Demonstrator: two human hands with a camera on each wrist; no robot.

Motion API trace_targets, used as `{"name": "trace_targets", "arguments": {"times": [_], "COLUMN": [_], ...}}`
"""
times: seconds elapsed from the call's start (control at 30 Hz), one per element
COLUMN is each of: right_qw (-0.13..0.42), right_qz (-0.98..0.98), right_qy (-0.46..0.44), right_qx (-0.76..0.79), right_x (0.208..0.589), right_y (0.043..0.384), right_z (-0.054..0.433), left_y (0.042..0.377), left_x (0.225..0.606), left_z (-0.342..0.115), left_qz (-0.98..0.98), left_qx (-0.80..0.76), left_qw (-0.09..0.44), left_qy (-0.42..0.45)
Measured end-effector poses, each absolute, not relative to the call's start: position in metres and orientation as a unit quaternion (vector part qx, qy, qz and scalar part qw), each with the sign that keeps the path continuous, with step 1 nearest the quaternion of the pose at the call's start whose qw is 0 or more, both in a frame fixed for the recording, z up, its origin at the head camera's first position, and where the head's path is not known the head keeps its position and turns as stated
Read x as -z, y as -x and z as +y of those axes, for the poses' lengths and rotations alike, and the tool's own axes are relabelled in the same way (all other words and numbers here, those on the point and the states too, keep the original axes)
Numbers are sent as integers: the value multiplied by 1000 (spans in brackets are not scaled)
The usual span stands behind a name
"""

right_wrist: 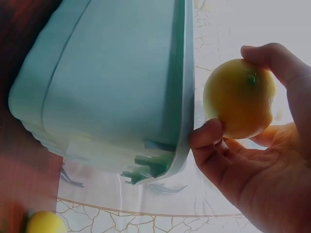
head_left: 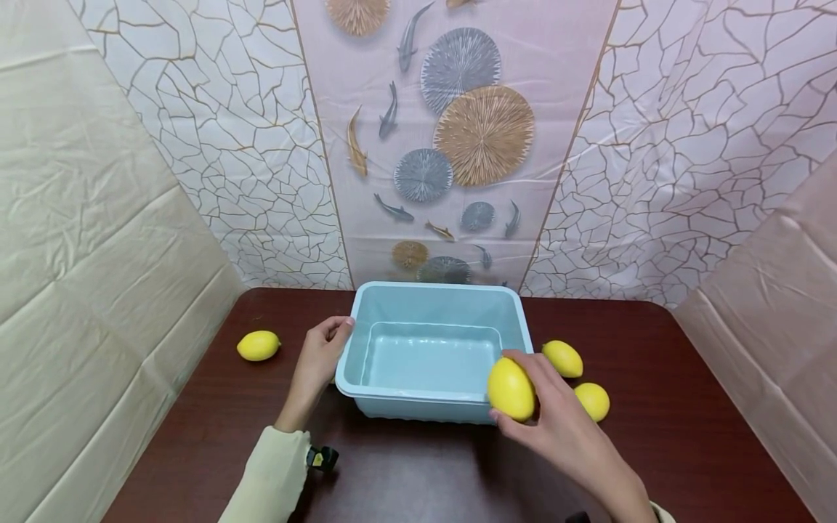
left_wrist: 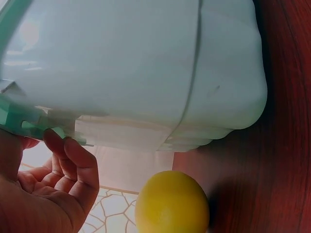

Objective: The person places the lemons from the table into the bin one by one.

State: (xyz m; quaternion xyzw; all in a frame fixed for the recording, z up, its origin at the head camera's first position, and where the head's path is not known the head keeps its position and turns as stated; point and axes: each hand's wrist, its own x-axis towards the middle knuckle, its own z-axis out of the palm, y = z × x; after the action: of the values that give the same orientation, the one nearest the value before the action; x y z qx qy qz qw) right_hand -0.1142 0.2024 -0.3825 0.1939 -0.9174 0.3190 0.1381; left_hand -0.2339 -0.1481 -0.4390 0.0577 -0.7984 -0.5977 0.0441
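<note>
A light blue plastic basin [head_left: 425,408] stands on the table with a bare floor inside. At its left rim, my left hand [head_left: 320,356] pinches the edge, fingers curled under the lip in the left wrist view. My right hand [head_left: 564,418] holds a yellow lemon [head_left: 511,389] between thumb and fingers, over the front right corner of the basin. In the right wrist view this lemon [right_wrist: 237,99] is level with the basin's rim, just outside it. Beside the basin's left wall, the left wrist view shows another lemon [left_wrist: 172,204], mostly hidden in the head view.
Right of the basin lie two lemons, one farther back [head_left: 563,359] and a nearer lemon [head_left: 592,402] partly behind my right hand. Another lemon [head_left: 258,346] lies at the far left of the dark brown table [head_left: 405,472]. Patterned cloth [head_left: 431,218] hangs behind the table.
</note>
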Motion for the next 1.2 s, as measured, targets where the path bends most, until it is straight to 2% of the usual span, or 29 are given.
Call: {"name": "trace_targets", "arguments": {"times": [0.2,0.67,1.2], "right_qw": [126,131,84], "right_qz": [-927,-929,-938], "right_qy": [-177,-217,-237], "right_qx": [-305,-268,-240], "right_x": [377,373,377], "right_y": [124,149,180], "right_z": [202,198,196], "left_y": [234,234,234], "left_x": [439,440,443], "left_z": [-149,-148,-149], "left_qz": [-797,-794,-801], "left_qx": [600,604,594], "left_qw": [45,55,51], "left_qy": [-50,-32,-52]}}
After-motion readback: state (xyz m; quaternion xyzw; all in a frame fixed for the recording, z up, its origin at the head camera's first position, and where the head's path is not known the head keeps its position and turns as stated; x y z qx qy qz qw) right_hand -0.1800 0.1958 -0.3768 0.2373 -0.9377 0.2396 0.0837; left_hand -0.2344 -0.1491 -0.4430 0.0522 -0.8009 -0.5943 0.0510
